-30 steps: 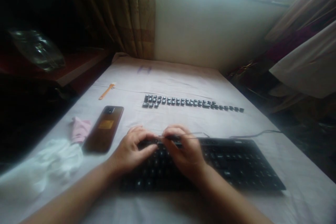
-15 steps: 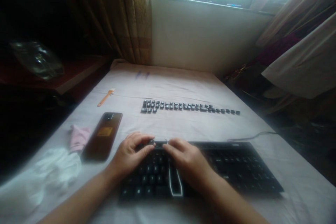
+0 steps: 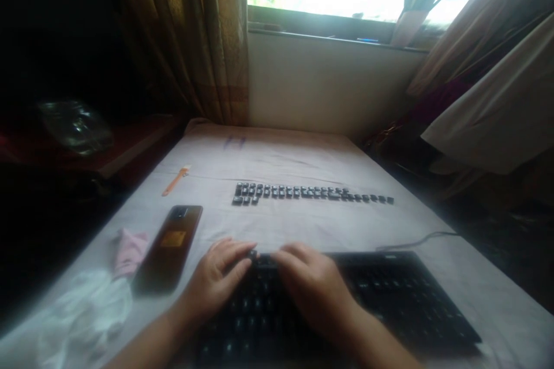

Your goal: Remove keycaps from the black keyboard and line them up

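A black keyboard (image 3: 402, 294) lies in front of me, some of its keys blurred. My left hand (image 3: 219, 277) is over its upper left part, thumb and forefinger pinching a small black keycap (image 3: 252, 254). Beside it, my right hand (image 3: 309, 279) has its fingers closed at the keyboard's top edge, close to the left fingertips. Whatever the right fingers hold is hidden behind the hand. Beyond the keyboard, loose black keycaps (image 3: 298, 192) are laid out in rows on the pale cloth (image 3: 303, 225).
Left of the keyboard lie a brown phone (image 3: 168, 248), a pink cloth (image 3: 130, 251) and a crumpled white cloth or bag (image 3: 86, 311). An orange-handled brush (image 3: 175, 181) is farther back. The keyboard's cable (image 3: 415, 240) runs right. A curtain (image 3: 225, 40) hangs by the window.
The view has tilted up, so everything sits lower. My right hand has turned slightly over the keyboard; the pale narrow wire loop seen beneath it is out of sight. The left pinch stays.
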### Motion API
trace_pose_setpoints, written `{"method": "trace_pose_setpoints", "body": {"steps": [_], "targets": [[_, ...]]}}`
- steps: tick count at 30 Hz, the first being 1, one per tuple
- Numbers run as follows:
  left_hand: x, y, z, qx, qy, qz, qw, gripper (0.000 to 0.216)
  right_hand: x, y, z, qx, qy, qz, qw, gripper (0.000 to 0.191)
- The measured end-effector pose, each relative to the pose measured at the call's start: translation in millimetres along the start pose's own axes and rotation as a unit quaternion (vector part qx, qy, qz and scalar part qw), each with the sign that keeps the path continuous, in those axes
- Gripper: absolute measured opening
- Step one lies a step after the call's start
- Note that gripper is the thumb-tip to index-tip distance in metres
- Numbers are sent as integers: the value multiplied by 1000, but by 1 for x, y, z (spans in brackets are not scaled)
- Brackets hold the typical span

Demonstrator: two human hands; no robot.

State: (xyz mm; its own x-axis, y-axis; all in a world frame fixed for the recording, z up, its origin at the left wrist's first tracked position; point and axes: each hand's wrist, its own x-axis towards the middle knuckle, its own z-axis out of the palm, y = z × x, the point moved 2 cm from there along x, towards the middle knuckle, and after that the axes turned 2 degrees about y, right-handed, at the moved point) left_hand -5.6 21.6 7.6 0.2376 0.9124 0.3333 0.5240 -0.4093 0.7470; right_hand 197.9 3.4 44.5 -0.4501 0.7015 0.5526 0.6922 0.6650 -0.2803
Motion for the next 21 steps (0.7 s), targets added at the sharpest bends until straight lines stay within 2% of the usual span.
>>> {"method": "trace_pose_setpoints", "body": {"steps": [9,15,18,21], "targets": [[0,-10,3,-17,-1,14,1000,28,29,-4,26,-42,-46,12,998,7],[-1,-9,3,-35,-4,11,999,27,34,-8,22,-31,-73,35,996,10],[-2,-11,3,-45,3,-22,999,37,43,4,19,24,-85,74,993,12],[-2,-11,3,-56,13,-55,997,45,59,34,22,47,-84,163,982,15]]}}
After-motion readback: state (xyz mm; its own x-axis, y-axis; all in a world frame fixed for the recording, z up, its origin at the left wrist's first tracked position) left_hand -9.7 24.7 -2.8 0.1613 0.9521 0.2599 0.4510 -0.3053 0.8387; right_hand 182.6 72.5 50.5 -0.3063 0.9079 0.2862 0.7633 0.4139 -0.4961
